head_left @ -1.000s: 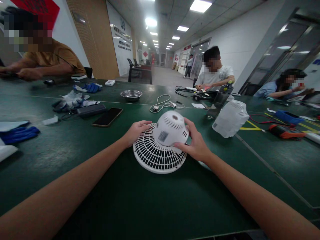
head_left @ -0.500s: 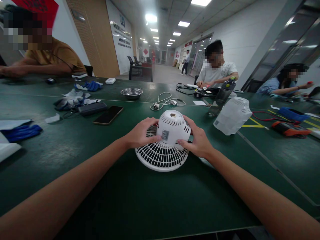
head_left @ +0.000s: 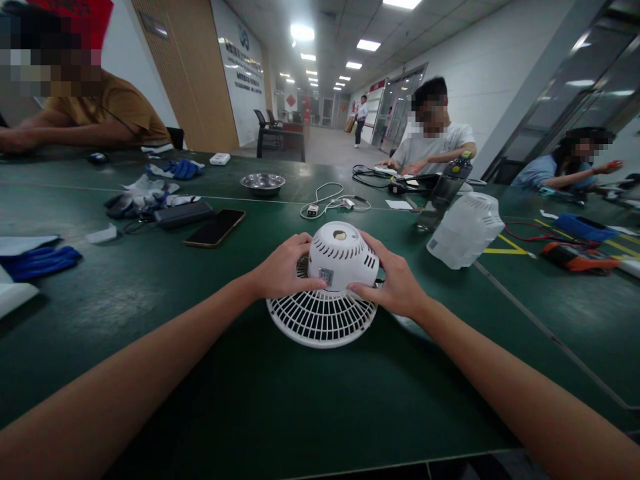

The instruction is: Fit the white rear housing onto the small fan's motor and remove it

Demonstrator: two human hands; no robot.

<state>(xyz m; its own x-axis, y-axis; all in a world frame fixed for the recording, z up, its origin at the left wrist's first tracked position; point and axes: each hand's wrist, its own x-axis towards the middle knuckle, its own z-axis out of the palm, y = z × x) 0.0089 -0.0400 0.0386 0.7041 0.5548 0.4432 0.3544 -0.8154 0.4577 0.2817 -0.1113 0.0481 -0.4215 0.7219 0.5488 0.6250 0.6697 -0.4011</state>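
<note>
A white motor housing [head_left: 345, 257], domed with vent slots, a hole on top and a small grey label, sits over a round white fan grille [head_left: 320, 320] lying on the green table. My left hand [head_left: 285, 267] wraps the housing's left side, its thumb beside the label. On the opposite side my right hand [head_left: 393, 273] grips it, thumb across the lower front. Both hands' fingertips are partly hidden behind the housing. Beyond it lies a coiled white cable [head_left: 325, 203] with a plug.
Left of my hands lie a phone [head_left: 216, 228], a dark case [head_left: 184, 215] and gloves [head_left: 140, 197]. A metal bowl [head_left: 263, 184] stands farther back. To the right are a bottle [head_left: 443, 193], a white translucent container [head_left: 466, 232] and an orange meter [head_left: 580, 258]. Several people sit around the table.
The housing has tilted and shifted slightly left and down, both hands moving with it. The grille's near edge sits a little lower. In the background a standing person has moved left.
</note>
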